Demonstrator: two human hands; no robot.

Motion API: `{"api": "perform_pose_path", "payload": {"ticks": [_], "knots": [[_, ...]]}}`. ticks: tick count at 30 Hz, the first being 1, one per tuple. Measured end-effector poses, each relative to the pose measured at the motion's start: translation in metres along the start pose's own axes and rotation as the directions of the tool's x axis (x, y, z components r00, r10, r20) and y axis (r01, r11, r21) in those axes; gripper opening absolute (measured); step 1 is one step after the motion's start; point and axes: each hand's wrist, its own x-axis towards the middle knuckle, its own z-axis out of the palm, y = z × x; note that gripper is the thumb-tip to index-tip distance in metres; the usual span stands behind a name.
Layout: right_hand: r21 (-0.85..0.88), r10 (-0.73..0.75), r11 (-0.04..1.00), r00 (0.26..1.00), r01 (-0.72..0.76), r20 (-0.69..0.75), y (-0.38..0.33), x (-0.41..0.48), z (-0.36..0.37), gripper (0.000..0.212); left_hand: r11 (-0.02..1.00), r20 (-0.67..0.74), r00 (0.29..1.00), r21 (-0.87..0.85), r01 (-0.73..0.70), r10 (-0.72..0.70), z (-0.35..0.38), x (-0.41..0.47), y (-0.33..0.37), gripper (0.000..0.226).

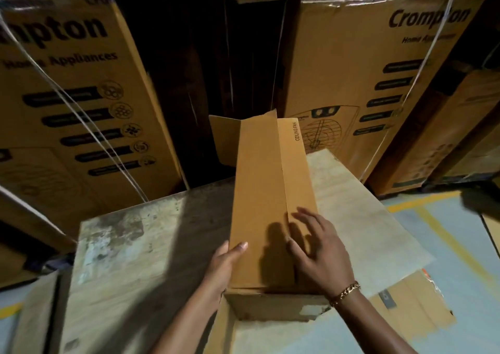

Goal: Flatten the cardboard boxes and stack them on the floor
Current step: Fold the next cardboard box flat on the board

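While the long ceiling-fan box (266,199) is gripped at its edge by the left hand (227,261), the right hand (319,253) is held over it, fingers spread. Light, stiff board is judged; the long edges are best taken.

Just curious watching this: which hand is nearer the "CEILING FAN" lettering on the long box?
Right. The right hand rests on the long box top, on the side of the lettering. The left hand grips the opposite long edge.

A long carton (267,199) lies on a table (130,248), stacked boxes (351,83) behind.
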Motion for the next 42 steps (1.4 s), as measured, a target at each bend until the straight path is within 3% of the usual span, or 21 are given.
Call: {"api": "perform_pose_path", "payload": {"ticks": [3, 5, 7, 9, 11, 16, 18, 20, 23, 26, 29, 33, 36, 40, 42], "knots": [[0.073, 0.327, 0.939, 0.938, -0.336, 0.113, 0.034, -0.007, -0.002, 0.103, 1.0, -0.051, 0.998, 0.001, -0.031, 0.031, 0.008, -0.006, 0.005, 0.065], [0.364, 0.47, 0.745, 0.827, -0.56, 0.31, 0.038, -0.016, -0.005, 0.13, 0.999, -0.033, 0.999, 0.049, -0.011, 0.013, 0.017, -0.018, 0.015, 0.058], [0.562, 0.443, 0.512, 0.76, -0.65, 0.475, 0.034, -0.026, -0.004, 0.132, 0.999, -0.063, 0.998, 0.036, -0.015, 0.017, 0.02, -0.012, 0.008, 0.064], [0.649, 0.362, 0.419, 0.772, -0.635, 0.522, 0.031, -0.039, -0.005, 0.123, 0.999, -0.112, 0.993, 0.001, -0.048, 0.048, 0.028, -0.01, 0.003, 0.065], [0.686, 0.372, 0.363, 0.773, -0.63, 0.513, 0.023, -0.042, -0.004, 0.128, 0.995, -0.129, 0.988, -0.024, -0.094, 0.09, 0.032, -0.016, 0.002, 0.068], [0.67, 0.382, 0.506, 0.838, -0.543, 0.39, 0.0, -0.045, -0.018, 0.115, 0.987, -0.173, 0.975, -0.049, -0.152, 0.141, 0.013, -0.018, 0.003, 0.085], [0.607, 0.363, 0.623, 0.869, -0.494, 0.335, -0.01, -0.051, -0.018, 0.11, 0.983, -0.109, 0.992, -0.169, -0.076, 0.058, 0.001, -0.018, -0.001, 0.065], [0.465, 0.343, 0.769, 0.897, -0.438, 0.278, -0.022, -0.058, -0.009, 0.102, 0.973, 0.024, 1.0, -0.229, -0.001, 0.007, -0.012, -0.023, -0.003, 0.044], [0.112, 0.314, 0.933, 0.924, -0.343, 0.216, -0.04, -0.064, 0.019, 0.102, 0.956, 0.029, 1.0, -0.292, 0.014, -0.006, -0.035, -0.036, -0.01, 0.03], [-0.127, 0.293, 0.955, 0.923, -0.269, 0.25, -0.051, -0.066, 0.048, 0.103, 0.945, -0.072, 0.984, -0.299, 0.135, -0.164, -0.067, -0.043, -0.027, 0.043], [-0.241, 0.232, 0.958, 0.911, -0.154, 0.341, -0.067, -0.073, 0.071, 0.091, 0.925, -0.118, 0.948, -0.283, 0.254, -0.297, -0.099, -0.038, -0.05, 0.067], [-0.301, 0.218, 0.95, 0.862, -0.081, 0.457, -0.087, -0.087, 0.094, 0.079, 0.931, -0.035, 0.944, -0.184, 0.316, -0.328, -0.128, -0.022, -0.07, 0.11], [-0.3, 0.181, 0.953, 0.853, -0.03, 0.49, -0.094, -0.096, 0.101, 0.072, 0.963, -0.043, 0.963, -0.053, 0.264, -0.267, -0.133, -0.04, -0.051, 0.098], [-0.244, 0.243, 0.956, 0.911, -0.166, 0.334, -0.087, -0.095, 0.084, 0.065, 0.978, -0.026, 0.991, 0.161, 0.135, -0.132, -0.14, -0.036, -0.049, 0.075], [-0.328, 0.322, 0.919, 0.898, -0.22, 0.299, -0.069, -0.091, 0.071, 0.071, 0.945, -0.05, 0.999, 0.326, 0.031, -0.015, -0.135, -0.034, -0.047, 0.071]]}}
